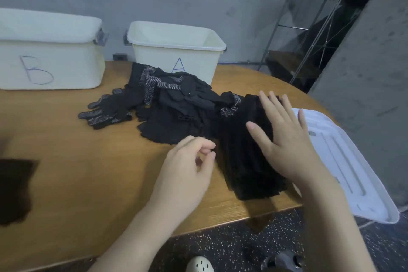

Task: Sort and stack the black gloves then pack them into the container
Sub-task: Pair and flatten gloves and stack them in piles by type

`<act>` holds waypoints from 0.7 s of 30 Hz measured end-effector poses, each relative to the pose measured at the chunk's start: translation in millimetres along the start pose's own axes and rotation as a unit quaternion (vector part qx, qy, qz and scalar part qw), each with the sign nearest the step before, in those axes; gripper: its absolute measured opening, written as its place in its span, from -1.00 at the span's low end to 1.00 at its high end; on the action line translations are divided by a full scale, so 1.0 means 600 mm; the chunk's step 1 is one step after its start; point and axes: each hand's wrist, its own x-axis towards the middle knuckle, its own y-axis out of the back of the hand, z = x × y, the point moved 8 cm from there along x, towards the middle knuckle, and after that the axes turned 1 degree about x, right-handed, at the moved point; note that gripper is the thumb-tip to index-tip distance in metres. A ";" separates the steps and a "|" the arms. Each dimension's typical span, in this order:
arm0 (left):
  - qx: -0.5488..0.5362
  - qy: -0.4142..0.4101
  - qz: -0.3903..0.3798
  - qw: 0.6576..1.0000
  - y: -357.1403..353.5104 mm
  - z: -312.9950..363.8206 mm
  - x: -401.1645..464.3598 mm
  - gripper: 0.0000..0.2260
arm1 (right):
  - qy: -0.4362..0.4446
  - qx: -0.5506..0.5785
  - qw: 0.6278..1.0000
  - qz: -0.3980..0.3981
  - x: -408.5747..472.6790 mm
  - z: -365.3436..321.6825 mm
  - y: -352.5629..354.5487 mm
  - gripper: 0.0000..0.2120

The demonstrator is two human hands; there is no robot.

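Right hand (284, 137) lies flat, fingers spread, pressing the glove stack (245, 157) near the surface's front edge to square it; left hand (187, 161) hovers loosely curled, holding nothing

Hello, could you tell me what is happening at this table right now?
A person is sorting black gloves. The right hand lies flat on a neat stack near the table edge, while the left hand hovers beside it, fingers loosely curled, holding nothing. A loose pile waits in front of bin A; bin B stands left, and a white lid lies right.
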 end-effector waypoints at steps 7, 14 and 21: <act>0.085 0.037 0.026 0.995 0.120 -0.079 -0.040 -0.86 | 0.111 0.086 0.986 0.091 -0.027 -0.161 0.014 -0.48; 0.166 0.084 0.055 0.981 0.202 -0.152 -0.057 -0.84 | 0.093 0.097 0.985 -0.107 -0.023 -0.210 -0.211 -0.48; 0.185 0.045 0.035 0.981 0.205 -0.170 -0.041 -0.80 | 0.054 0.090 0.994 -0.040 0.014 -0.210 -0.245 -0.55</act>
